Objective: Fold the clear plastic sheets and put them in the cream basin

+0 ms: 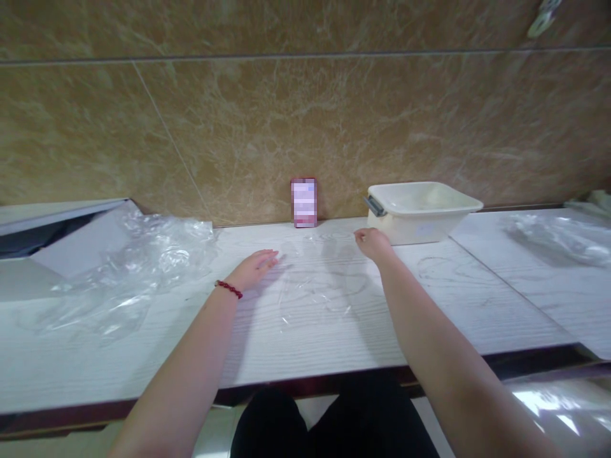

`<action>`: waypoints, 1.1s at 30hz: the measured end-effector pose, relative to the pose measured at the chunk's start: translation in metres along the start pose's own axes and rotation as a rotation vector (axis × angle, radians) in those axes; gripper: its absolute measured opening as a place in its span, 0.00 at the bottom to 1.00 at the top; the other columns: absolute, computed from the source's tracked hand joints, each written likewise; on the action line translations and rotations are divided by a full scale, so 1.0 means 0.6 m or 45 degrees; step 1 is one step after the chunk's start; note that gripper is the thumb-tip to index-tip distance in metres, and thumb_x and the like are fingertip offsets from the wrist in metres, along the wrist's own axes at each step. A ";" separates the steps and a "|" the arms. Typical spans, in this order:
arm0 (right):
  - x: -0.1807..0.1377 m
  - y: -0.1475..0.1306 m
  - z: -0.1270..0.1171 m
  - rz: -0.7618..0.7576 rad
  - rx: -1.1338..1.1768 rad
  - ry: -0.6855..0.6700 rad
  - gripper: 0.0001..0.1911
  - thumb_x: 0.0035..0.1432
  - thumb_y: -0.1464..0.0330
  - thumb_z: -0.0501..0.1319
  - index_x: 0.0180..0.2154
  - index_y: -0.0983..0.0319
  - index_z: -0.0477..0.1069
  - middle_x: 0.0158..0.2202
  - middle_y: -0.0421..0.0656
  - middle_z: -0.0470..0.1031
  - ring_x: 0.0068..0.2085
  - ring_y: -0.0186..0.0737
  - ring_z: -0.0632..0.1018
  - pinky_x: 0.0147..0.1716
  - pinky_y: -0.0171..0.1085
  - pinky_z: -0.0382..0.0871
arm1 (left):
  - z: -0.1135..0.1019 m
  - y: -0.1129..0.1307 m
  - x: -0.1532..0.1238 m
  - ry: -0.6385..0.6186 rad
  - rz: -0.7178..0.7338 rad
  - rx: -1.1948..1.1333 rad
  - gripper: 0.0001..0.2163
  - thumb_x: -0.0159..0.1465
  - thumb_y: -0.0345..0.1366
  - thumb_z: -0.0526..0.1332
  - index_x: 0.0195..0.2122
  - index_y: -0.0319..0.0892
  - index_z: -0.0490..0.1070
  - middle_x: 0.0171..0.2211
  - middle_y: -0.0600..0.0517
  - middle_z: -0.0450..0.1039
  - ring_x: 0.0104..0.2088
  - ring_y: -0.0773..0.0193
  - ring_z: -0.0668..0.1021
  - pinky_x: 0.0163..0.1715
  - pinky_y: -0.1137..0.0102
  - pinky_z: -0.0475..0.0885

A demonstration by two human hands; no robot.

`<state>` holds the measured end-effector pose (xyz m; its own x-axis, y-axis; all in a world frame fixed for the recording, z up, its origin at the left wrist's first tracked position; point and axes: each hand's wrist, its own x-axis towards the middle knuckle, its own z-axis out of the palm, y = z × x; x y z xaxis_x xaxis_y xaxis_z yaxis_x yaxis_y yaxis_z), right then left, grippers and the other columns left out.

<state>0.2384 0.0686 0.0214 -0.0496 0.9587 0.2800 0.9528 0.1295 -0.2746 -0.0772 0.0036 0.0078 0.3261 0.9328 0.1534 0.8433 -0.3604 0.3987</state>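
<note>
A clear plastic bag (315,302) lies flat on the white wood-grain table between my two hands. My left hand (255,268) is at the bag's left side, fingers stretched out and holding nothing; a red bead bracelet (229,289) circles that wrist. My right hand (375,244) is closed in a pinch near the bag's upper right, just in front of the white plastic tub. What its fingertips hold, if anything, is too small to make out.
The white tub (420,222) with a grey side clip stands against the brown marbled wall. A phone (304,203) leans upright there. Crumpled clear bags (167,254) and an open white box (81,248) lie left; more clear plastic (568,235) lies far right.
</note>
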 end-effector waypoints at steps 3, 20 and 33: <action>0.001 0.009 0.004 0.133 -0.144 -0.210 0.16 0.53 0.67 0.48 0.36 0.62 0.72 0.38 0.49 0.72 0.42 0.44 0.71 0.39 0.38 0.62 | 0.000 0.001 -0.001 0.025 -0.017 -0.045 0.28 0.58 0.54 0.38 0.48 0.40 0.63 0.50 0.48 0.63 0.51 0.62 0.64 0.52 0.66 0.55; 0.004 0.003 0.029 0.018 -0.047 -0.270 0.12 0.48 0.69 0.52 0.31 0.65 0.73 0.32 0.48 0.74 0.36 0.41 0.73 0.34 0.33 0.64 | 0.001 0.006 0.001 0.021 0.004 -0.053 0.29 0.57 0.54 0.38 0.45 0.39 0.66 0.48 0.47 0.65 0.49 0.61 0.66 0.51 0.68 0.57; -0.007 -0.015 0.015 0.021 -0.101 -0.264 0.15 0.53 0.69 0.49 0.37 0.70 0.69 0.39 0.57 0.70 0.42 0.45 0.71 0.40 0.38 0.61 | 0.008 0.066 0.014 0.323 -0.032 0.202 0.21 0.59 0.46 0.44 0.40 0.39 0.69 0.40 0.46 0.70 0.42 0.61 0.70 0.44 0.66 0.63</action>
<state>0.2270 0.0655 0.0143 -0.0867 0.9931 0.0789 0.9741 0.1012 -0.2023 -0.0386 -0.0028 0.0205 0.2040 0.9047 0.3741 0.9126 -0.3141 0.2618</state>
